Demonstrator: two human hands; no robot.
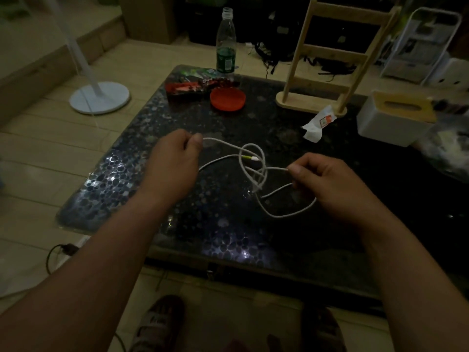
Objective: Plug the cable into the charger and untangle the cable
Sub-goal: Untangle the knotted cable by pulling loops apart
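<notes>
A thin white cable (253, 171) lies tangled in loops over the middle of the dark pebble-patterned table (223, 224). One plug with a yellow-green collar (251, 158) sits inside the tangle. My left hand (175, 158) pinches one stretch of the cable at the upper left of the tangle. My right hand (324, 181) pinches another stretch at the tangle's right side, with a loop hanging below it. The cable is lifted slightly between both hands. No charger is recognisable in the dim view.
At the table's back stand a clear bottle with a green label (225, 44), a red round lid (227, 99), red wrappers (187, 87), a wooden rack (327, 62), a crumpled white packet (318, 123) and a white tissue box (396, 118). A white fan base (99, 97) stands on the floor at the left.
</notes>
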